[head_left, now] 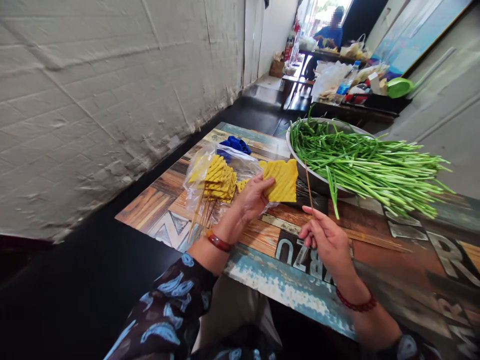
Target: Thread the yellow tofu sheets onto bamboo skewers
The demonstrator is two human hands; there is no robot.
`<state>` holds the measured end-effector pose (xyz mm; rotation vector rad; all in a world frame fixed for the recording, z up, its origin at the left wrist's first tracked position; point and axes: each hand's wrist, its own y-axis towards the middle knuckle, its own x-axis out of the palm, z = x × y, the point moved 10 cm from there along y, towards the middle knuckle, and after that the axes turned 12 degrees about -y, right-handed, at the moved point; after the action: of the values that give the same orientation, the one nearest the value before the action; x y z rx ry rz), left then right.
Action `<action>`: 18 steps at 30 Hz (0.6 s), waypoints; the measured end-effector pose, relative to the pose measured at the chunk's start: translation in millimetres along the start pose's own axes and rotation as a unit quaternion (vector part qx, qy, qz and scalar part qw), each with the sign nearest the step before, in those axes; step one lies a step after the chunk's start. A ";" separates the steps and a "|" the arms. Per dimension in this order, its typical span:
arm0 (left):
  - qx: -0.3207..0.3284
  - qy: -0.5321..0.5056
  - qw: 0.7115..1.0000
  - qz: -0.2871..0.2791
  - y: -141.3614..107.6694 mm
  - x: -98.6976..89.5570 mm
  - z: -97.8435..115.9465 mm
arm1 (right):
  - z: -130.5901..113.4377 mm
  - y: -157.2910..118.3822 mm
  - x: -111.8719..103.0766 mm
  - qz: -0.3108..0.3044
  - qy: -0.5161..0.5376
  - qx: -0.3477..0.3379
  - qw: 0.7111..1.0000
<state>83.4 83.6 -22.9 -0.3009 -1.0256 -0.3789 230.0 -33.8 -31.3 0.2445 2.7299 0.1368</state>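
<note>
Blue cloth [235, 145], green stalks [369, 165] in metal bowl [318, 183], distant person [331, 35]

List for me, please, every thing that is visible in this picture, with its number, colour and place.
Flat piece: one, yellow, in left hand
Thin stick: one, brown, in right hand
Skewered pieces: several, yellow, piled on table
Plastic bag: one, clear, around the pile
Cloth: one, blue, behind the pile
Bowl: one, metal grey, table's right side
Stalks: many, green, in bowl
Loose sticks: several, brown, right of centre
Table: one, multicoloured, in front
Wall: one, greyish white, left
Bottle: one, clear and blue, background
Person: one, blue top, far back
Other background items: too small to tell
Bracelets: two, reddish, one per wrist
Sleeves: two, dark with blue pattern
Hands: two, left and right
</note>
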 end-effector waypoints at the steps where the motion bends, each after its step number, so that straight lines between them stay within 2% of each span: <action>1: -0.005 0.006 1.000 0.003 -1.0 0.5 -0.6 | 1.0 0.6 -0.5 0.003 0.018 0.004 1.000; 4: -0.006 0.008 1.000 0.008 -3.5 3.2 3.7 | 1.2 2.1 -3.0 0.015 0.057 0.004 0.998; 8: 0.003 -0.003 1.000 0.002 -4.2 6.6 11.8 | -2.2 1.6 -3.1 0.028 0.047 0.007 0.998; 13: 0.017 -0.006 1.000 -0.012 -1.4 7.1 16.8 | -15.1 2.0 11.1 0.008 0.021 0.006 1.000; 18: 0.020 -0.026 0.999 0.020 0.0 -2.0 18.8 | -34.2 8.6 20.4 -0.001 -0.017 -0.024 1.000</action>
<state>68.0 91.8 -15.4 -0.2962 -1.0751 -0.3157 199.4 -23.5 -6.4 0.2282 2.6893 0.1951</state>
